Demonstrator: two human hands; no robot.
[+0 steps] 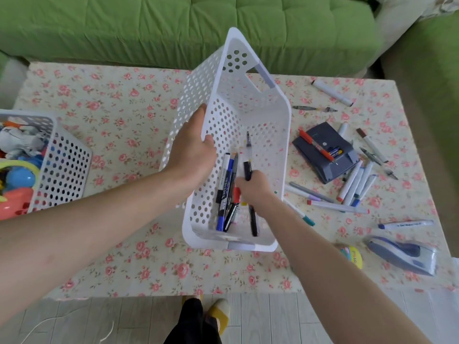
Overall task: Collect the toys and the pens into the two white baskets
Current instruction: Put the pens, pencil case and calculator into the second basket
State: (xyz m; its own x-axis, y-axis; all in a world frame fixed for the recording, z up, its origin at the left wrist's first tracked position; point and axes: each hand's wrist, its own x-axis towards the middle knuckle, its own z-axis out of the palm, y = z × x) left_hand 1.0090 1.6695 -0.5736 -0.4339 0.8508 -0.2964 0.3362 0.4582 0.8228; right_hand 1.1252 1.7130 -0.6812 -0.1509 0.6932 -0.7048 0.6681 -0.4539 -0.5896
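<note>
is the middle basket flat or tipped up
Tipped up: the left hand grips the basket by its left wall, its far end is raised off the table, and the pens lie bunched at its near end.

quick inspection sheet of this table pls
surface: floral tablecloth
job's things: white basket tilted, far end raised, pens inside; second basket at left holds toys; loose pens on the table's right
clutter: grey case under a red pen; blue-grey device; yellow round item
grippers: left hand grips the tilted basket's side wall; right hand holds a dark pen inside it
cables: thin white cord on the floor, possibly
surroundings: green sofa behind the table
</note>
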